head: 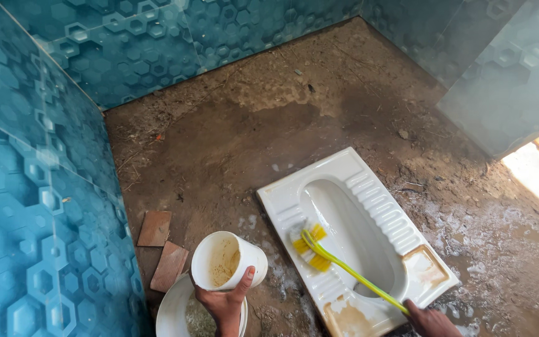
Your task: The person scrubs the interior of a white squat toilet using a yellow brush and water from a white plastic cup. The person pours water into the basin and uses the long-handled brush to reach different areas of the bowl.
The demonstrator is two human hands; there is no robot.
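A: Left hand (224, 304)?
B: Grip clamped on a small white bucket (227, 261), thumb hooked over the rim, mouth tilted toward the camera. Brownish residue inside. It sits low in the frame, just above a bigger white basin (171, 311).

A: Right hand (430, 321)?
B: Bottom edge, partly cut off. Grip closed around the end of a yellow-green brush (344, 266). Handle runs up-left across the bowl; yellow bristles touch the left footrest.

A: Of what?
B: White squat toilet pan (369, 187), set diagonally into the floor. Brown staining at its near corners, ribbed footrests on both sides.

A: Floor?
B: Dirt floor (269, 125), damp and dark in patches, white foamy splashes near the pan.

A: Anything else?
B: Two reddish tile pieces (162, 246) left of the bucket, by the wall. Blue hexagon-patterned wall tiles (38, 187) all around. Bright light at the right edge.
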